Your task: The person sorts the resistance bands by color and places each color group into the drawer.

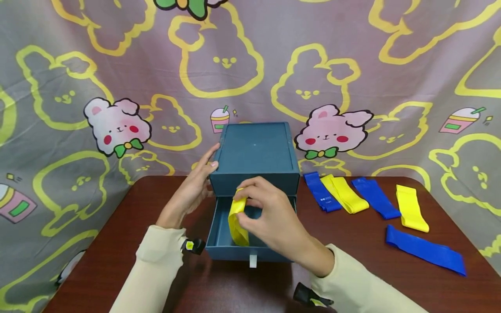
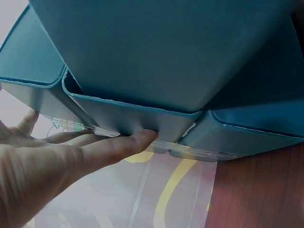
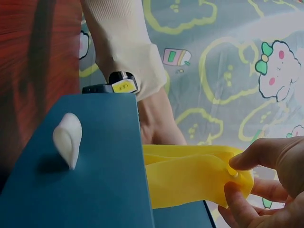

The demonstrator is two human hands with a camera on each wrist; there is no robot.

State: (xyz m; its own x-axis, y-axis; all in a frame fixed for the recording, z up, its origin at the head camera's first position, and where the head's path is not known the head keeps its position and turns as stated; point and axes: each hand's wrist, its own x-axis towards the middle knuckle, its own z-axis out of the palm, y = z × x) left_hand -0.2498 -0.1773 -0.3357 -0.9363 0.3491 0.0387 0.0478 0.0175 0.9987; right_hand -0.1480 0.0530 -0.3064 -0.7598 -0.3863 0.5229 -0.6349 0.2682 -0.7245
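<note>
Cloth (image 1: pixel 270 26), greyish pink and printed with yellow-outlined bunnies, hangs behind everything at 12 o'clock and folds round toward 10 and 2. Dark red-brown table (image 1: pixel 352 261) spreads below it. On the table stands the blue-green cabinet (image 1: pixel 254 150), the centre of this clock face, with its lower drawer (image 1: pixel 223 253) pulled out toward 6 o'clock.

Pale cream sleeves reach in, the left sleeve (image 1: pixel 150 265) from 8 o'clock and the right sleeve (image 1: pixel 360 282) from between 4 and 5. The left hand (image 1: pixel 189 191) rests against the cabinet's 9 o'clock side, fingers spread and extended, thumb at the upper edge; it grasps nothing. The right hand (image 1: pixel 274 213), at 5 o'clock over the drawer, is narrowed to a pinch, thumb and fingers gripping the top of the held yellow band (image 1: pixel 238 221). That band hangs upright and bowed between 6 and 7 o'clock, its lower part inside the drawer behind the front wall; whether it touches the drawer floor I cannot tell.

At 3 o'clock, going outward, lie 4 more bands: a blue band (image 1: pixel 322 193), a yellow band (image 1: pixel 350 198), a second blue band (image 1: pixel 375 198) and a second yellow band (image 1: pixel 411 208). A third blue band (image 1: pixel 426 251) lies at 4 o'clock. Smallest is the white pull tab (image 1: pixel 253 261) on the drawer front, at 6 o'clock.
</note>
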